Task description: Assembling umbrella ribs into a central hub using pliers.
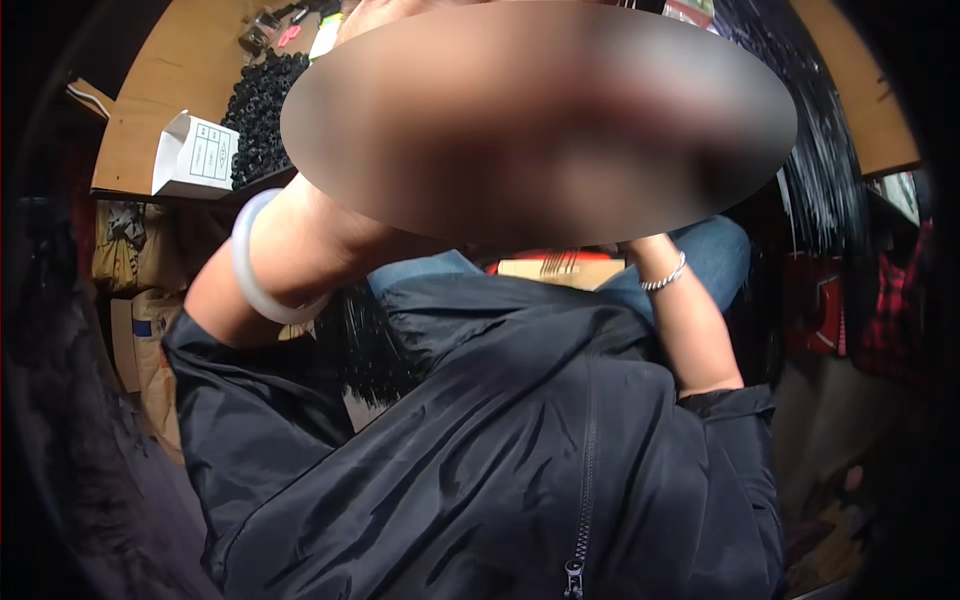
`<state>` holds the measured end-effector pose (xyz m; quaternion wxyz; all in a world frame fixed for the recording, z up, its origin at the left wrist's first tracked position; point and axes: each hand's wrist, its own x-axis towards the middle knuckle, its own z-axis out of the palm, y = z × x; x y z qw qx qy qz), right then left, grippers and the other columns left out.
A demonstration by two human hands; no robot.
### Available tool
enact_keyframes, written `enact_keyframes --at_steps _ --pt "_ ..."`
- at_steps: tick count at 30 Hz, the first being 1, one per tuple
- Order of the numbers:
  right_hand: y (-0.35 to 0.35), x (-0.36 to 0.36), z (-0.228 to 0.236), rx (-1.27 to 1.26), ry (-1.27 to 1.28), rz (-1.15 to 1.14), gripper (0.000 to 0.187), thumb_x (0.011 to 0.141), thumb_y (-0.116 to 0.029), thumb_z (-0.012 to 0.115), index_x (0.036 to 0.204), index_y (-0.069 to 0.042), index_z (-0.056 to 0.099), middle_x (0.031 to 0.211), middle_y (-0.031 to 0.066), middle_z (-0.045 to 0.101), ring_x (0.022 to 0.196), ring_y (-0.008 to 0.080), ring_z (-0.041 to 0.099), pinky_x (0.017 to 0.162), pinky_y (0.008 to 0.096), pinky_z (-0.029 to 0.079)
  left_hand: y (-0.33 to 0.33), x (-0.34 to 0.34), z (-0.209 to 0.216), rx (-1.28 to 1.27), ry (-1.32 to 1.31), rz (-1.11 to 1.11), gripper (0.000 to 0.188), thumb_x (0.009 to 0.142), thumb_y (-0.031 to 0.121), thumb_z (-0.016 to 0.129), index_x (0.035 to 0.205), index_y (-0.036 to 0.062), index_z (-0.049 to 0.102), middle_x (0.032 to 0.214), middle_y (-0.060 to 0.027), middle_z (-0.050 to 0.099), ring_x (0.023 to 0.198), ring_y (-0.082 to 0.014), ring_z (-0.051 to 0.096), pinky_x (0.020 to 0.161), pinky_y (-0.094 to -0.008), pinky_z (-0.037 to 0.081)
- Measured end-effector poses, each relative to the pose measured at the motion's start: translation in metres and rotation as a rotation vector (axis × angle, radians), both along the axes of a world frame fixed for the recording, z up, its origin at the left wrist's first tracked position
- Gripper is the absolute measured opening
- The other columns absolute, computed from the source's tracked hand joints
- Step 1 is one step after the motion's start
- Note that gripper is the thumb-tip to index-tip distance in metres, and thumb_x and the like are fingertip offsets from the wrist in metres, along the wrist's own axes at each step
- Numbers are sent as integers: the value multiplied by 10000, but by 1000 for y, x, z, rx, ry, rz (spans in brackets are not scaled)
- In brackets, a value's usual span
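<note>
Closest in, a dark zipped jacket (480, 420) covers the person's torso. Both bare forearms extend upward from its sleeves. The left hand (400, 110) is raised close ahead, a pale bangle (250, 265) on that arm; the right hand (595, 190) is lower and to the right, a silver-coloured bracelet (664, 276) at its wrist. Blurring covers most of both hands: finger opening, grip and any held item cannot be determined for either.

Below the hands, a tan object (525, 269) shows between the denim-covered knees (715, 255). Long, glossy black strands (825, 150) hang to the right. To the left, small black pieces (265, 120) lie heaped on the brown bench (135, 130), just beside a white box (195, 160) with a raised flap. Farther off and lower, red-and-black checked cloth (895, 300) is noted at right.

Assessment: sound handling appears to require strands aligned and untangled, bangle and bracelet clear of loose ends, and pieces lifted singly so the heap does not spill.
</note>
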<state>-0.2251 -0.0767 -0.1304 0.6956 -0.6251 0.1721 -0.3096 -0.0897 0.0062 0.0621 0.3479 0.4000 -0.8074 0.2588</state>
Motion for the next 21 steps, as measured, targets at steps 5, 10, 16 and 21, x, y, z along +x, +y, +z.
enact_keyframes --at_steps 5,10,16,21 --pt "11 -8 -6 111 123 107 166 905 -90 567 991 43 615 710 67 633 656 138 616 639 267 514 -16 13 14 645 664 -98 619 940 287 508 1383 -54 240 1153 -249 556 1093 -314 549 933 -376 421" --pt "-4 -1 2 206 -240 259 789 789 -638 546 1164 57 523 897 117 640 837 172 619 813 302 495 -41 32 -12 962 931 -590 846 873 606 418 1387 -44 247 1259 -172 514 1212 -232 461 1045 -363 322" --pt "-14 6 41 406 186 62 476 932 -482 449 1069 -34 530 805 49 584 617 138 573 576 292 495 16 16 -6 1760 1103 -1272 911 891 514 501 1455 55 -46 1376 -190 323 1226 -272 458 1019 -384 345" --pt "-4 2 10 387 190 -72 412 997 -357 345 935 12 517 552 96 526 422 163 500 448 305 483 -101 84 -47 1163 475 -91 494 919 277 539 1328 43 394 1103 -173 589 963 -213 606 838 -335 477"
